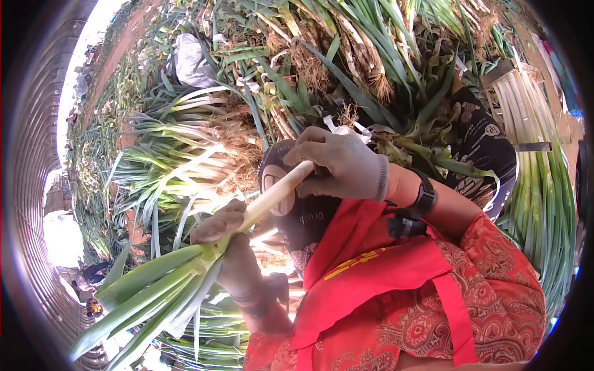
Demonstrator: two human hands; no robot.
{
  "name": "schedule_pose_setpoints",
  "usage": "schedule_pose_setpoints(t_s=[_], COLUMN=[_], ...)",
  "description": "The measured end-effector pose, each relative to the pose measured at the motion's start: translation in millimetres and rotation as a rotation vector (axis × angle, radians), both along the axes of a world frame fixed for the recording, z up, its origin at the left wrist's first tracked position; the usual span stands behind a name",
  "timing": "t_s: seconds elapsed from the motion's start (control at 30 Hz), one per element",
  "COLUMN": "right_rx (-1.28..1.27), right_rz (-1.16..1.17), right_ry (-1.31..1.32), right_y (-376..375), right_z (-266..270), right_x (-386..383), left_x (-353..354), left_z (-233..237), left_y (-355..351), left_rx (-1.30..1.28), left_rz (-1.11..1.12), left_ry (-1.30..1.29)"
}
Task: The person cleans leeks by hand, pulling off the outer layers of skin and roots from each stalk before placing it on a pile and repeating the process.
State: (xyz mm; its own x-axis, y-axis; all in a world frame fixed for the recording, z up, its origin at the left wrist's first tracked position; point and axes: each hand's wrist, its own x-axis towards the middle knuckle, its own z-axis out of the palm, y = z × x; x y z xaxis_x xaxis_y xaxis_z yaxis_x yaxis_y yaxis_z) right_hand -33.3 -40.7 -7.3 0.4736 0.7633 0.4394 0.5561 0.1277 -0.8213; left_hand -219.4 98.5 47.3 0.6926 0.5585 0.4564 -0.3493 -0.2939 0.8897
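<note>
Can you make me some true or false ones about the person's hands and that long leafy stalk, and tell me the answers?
1. The left hand and right hand both wear gloves. True.
2. The hands hold three stalks. False: they hold one stalk between them.
3. The right hand is on the stalk's white end. True.
4. The apron is blue. False: the apron is red.
5. A dark watch is on the right wrist. True.
6. The stalk has no leaves. False: green leaves spread from one end.

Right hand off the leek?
No, the right hand grips the white end of the leek, while the left hand holds it near the leaves.
</note>
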Motion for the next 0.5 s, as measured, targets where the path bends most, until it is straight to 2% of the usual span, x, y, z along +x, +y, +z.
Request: schedule_pose_setpoints(t_s=[0.13, 0.23, 0.3, 0.37, 0.43, 0.5], right_rx=[-0.088, -0.133, -0.245, -0.549, -0.776, -0.683], right_rz=[0.01, -0.379, -0.765, -0.981, -0.99, -0.95], right_ry=[-0.1, -0.316, -0.314, -0.303, -0.312, -0.319], right_y=[-1.3, -7.3, -15.0, -36.6, -59.9, -65.8], right_z=[-12.1, -20.2, -31.4, -57.5, -50.7, -35.7], right_x=[0.8, 16.9, 50.4, 96.3, 111.0, 96.1], left_x=[-4.3, -5.9, -11.3, -14.4, -13.8, -8.1], left_z=[0.4, 1.8, -3.2, -2.7, 5.4, 4.2], left_y=[4.4, 8.3, 16.2, 16.3, 10.6, 9.1], left_rx=[0.008, -0.003, -0.034, -0.044, -0.034, 0.051], left_rz=[-0.025, -0.048, -0.022, 0.014, 0.062, 0.197], left_ry=[0.007, 0.005, -0.006, 0.02, 0.084, 0.08])
